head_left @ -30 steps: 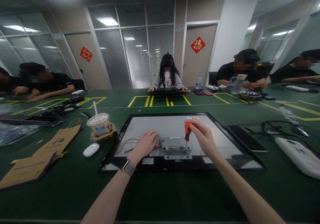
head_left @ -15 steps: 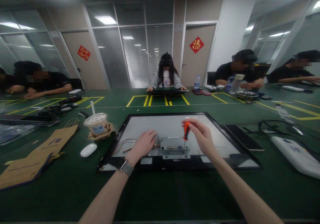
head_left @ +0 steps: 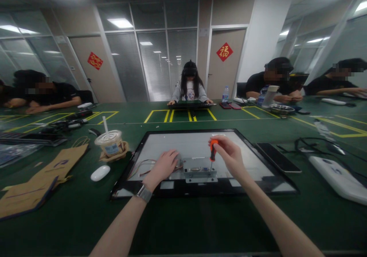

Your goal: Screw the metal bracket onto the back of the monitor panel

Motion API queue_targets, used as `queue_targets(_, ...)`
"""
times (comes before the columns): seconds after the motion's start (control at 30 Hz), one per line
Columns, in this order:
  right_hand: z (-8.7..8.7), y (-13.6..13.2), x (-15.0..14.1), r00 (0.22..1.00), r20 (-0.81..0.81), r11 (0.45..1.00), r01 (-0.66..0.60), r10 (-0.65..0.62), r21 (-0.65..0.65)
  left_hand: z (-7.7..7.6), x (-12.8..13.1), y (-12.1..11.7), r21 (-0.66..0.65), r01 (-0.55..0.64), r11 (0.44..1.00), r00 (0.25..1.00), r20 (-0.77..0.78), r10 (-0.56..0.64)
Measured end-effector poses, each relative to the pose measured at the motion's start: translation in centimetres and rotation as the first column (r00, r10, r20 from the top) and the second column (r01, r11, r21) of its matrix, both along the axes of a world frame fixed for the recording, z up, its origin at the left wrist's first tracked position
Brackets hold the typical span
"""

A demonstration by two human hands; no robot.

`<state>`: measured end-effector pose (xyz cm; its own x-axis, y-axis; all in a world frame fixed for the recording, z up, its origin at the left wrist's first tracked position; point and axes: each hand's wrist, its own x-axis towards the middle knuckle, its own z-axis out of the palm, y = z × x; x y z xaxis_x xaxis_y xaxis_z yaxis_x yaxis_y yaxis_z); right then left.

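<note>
A display panel with a black frame lies on the green table, its pale grey side up. On its near half sits a metal bracket with connector ports. My right hand grips an orange and black screwdriver by the handle, held upright, its tip at the bracket's right end. Flat beside the bracket's left end rests my left hand, fingers stretched out over the panel. Thin wires run left from under that hand. Whether its fingertips touch the bracket I cannot tell.
A lidded drink cup, a white mouse and a brown paper bag are at the left. On the right are a black phone, dark cables and a white device. Other people sit around the table, one directly opposite.
Both hands keep nearly the same places. The screwdriver is still upright at the bracket's right end, and the right-hand fingers on its handle have shifted slightly. The whole view has moved a little.
</note>
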<state>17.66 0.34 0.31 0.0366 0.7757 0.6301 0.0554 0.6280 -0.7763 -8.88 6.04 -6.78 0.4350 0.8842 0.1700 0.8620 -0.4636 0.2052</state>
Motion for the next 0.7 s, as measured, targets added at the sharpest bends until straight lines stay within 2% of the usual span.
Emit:
queue_targets(0.17,0.20,0.12,0.03,0.994,0.053,0.990,0.090,-0.096,0.104,0.28,0.08,-0.20,-0.006,-0.006,1.000,1.000,-0.006,0.006)
queue_targets(0.37,0.48,-0.13,0.32,0.996,0.049,0.996,0.066,-0.068,0.055,0.70,0.24,-0.39,-0.012,-0.007,1.000,1.000,-0.020,0.007)
queue_targets(0.7,0.49,0.03,0.04,1.000,0.005,0.999,0.023,-0.024,0.041,-0.09,-0.03,0.04,0.020,0.002,1.000,1.000,0.006,-0.002)
